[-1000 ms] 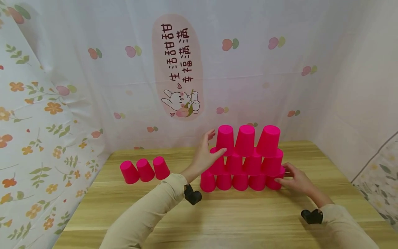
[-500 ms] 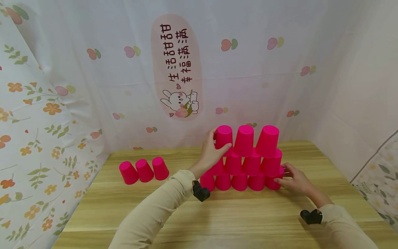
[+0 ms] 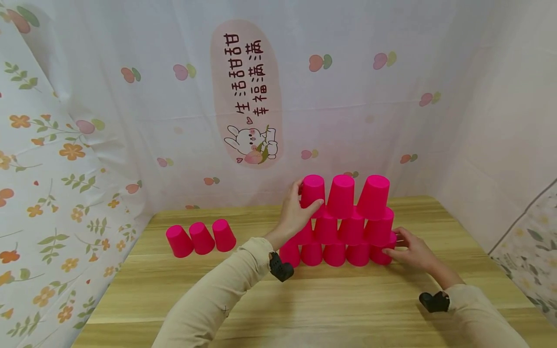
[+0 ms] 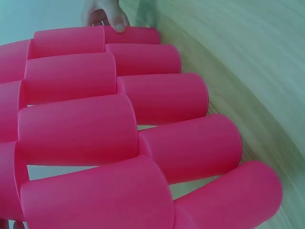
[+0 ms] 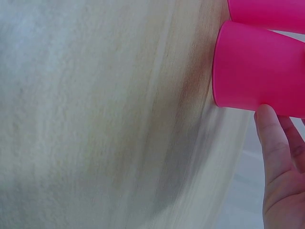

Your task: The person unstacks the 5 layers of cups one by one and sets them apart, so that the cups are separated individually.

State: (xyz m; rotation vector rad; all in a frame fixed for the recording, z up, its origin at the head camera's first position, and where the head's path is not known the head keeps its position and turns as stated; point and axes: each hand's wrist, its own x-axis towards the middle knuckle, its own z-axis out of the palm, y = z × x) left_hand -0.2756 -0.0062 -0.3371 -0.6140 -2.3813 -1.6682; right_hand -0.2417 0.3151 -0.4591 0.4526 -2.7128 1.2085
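Upside-down pink cups form a three-row stack on the table: several in the bottom row, several in the middle, three on top. My left hand [image 3: 297,212] grips the top row's left cup [image 3: 312,189], thumb across the front and fingers behind. That cup rests over the middle row. At the stack's other end, my right hand [image 3: 413,252] holds the bottom row's right cup [image 3: 378,255] between thumb and fingers. The right wrist view shows the thumb [image 5: 272,138] against that cup's side [image 5: 257,71]. Only fingertips of the left hand show in the left wrist view's lower corner.
Three more inverted pink cups, a left one [image 3: 180,241], a middle one [image 3: 202,239] and a right one [image 3: 224,236], stand in a row on the left of the wooden table [image 3: 339,304]. A patterned white curtain [image 3: 174,116] hangs behind and at the sides.
My left hand has moved slightly right, from beside the top row's left cup to a grip around it. The right hand stays at the bottom right cup.
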